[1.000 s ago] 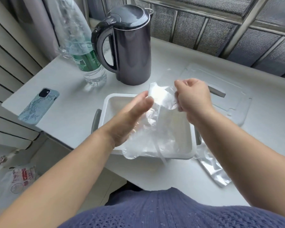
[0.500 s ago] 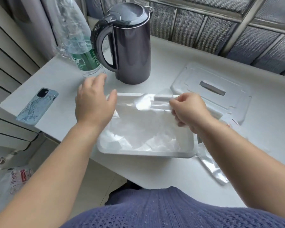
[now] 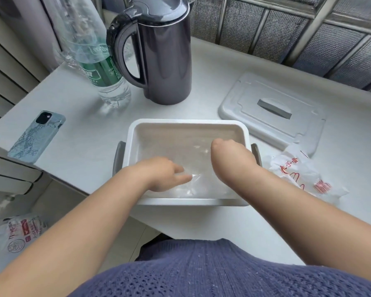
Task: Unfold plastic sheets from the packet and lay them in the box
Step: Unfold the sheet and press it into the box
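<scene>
Plastic sheet (image 3: 193, 185) spread flat on floor of white box (image 3: 186, 123), at near edge of desk (image 3: 77, 133). Left hand (image 3: 165, 176) pressing it down, fingers (image 3: 181, 178) extended; right hand (image 3: 229, 155) reaching inside box, fingers hidden, grip not discernible. Judged: this sheet nearly laid; more possibly left in crumpled packet (image 3: 298, 174) right of box. Counted: one box, one lid (image 3: 248, 103), one packet, two hands; sheets in box uncountable.

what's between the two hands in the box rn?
Head view: just the clear plastic sheet on the floor of the box, between left hand and right hand.
</scene>
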